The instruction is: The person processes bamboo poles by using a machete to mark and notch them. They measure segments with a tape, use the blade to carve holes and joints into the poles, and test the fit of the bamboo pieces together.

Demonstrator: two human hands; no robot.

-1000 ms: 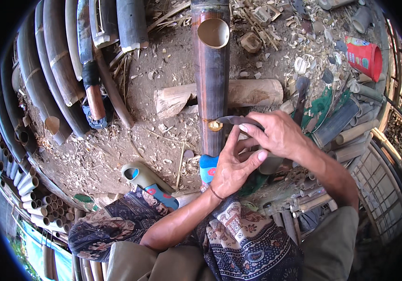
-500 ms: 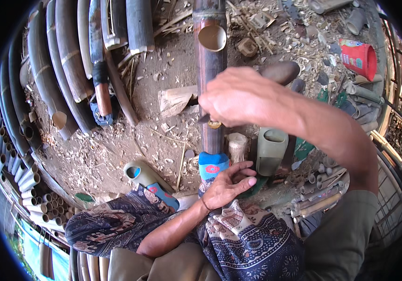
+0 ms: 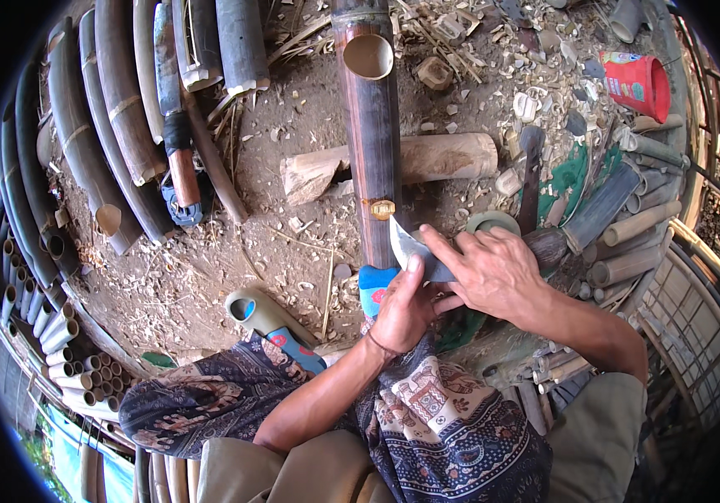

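The bamboo pole is smooth and slightly glossy. Right of the pole's lower end, the knife has a bright metal blade. Crossing beneath the pole, the log is matt wood. Below the pole, the patterned cloth is matt.

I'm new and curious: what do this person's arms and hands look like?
The left hand and right hand are ungloved, the forearms bare. A thin dark band circles the left wrist; the right shows none. Khaki cloth, probably a sleeve, shows by the right elbow.
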